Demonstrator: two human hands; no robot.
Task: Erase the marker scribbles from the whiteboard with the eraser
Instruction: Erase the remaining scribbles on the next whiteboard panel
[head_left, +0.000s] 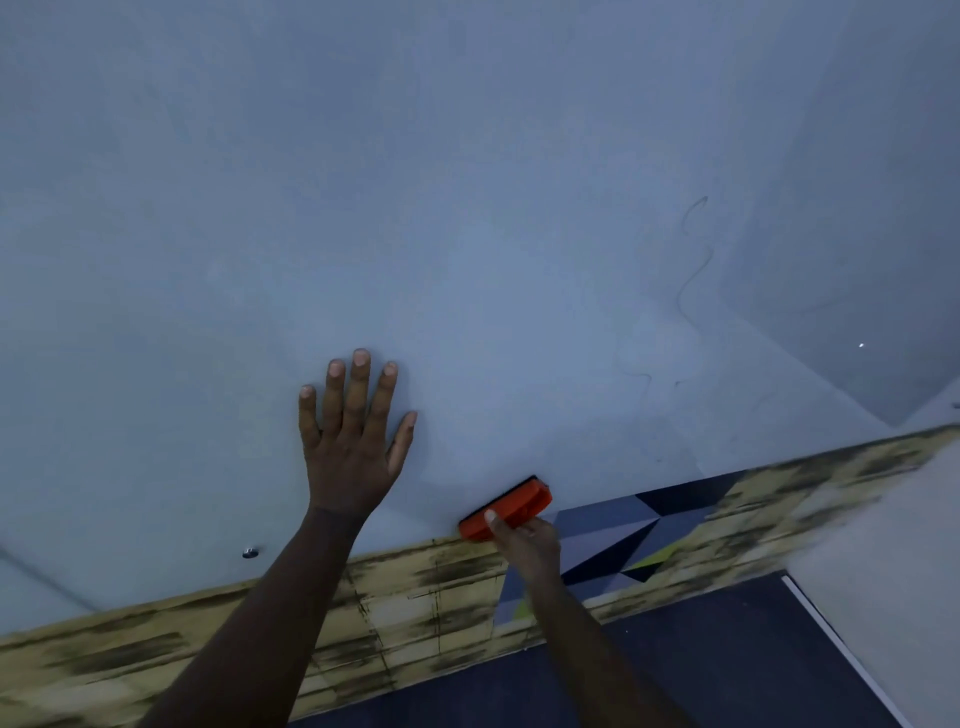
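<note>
The whiteboard (467, 218) fills most of the head view, pale and smudged. Thin dark marker scribbles (693, 265) run down its right part, with fainter loops (636, 371) lower down. My left hand (353, 441) lies flat against the board with its fingers spread, holding nothing. My right hand (524, 540) grips an orange eraser (511, 506) with a black felt face, pressed against the board's bottom edge, below and left of the scribbles.
Under the board runs a yellowish, stained wall strip (415, 597) with a grey-and-black geometric patch (618, 540). A metal mounting screw (250, 552) sits at the board's lower left. Dark floor (675, 665) lies below, and a white panel (893, 597) stands at the right.
</note>
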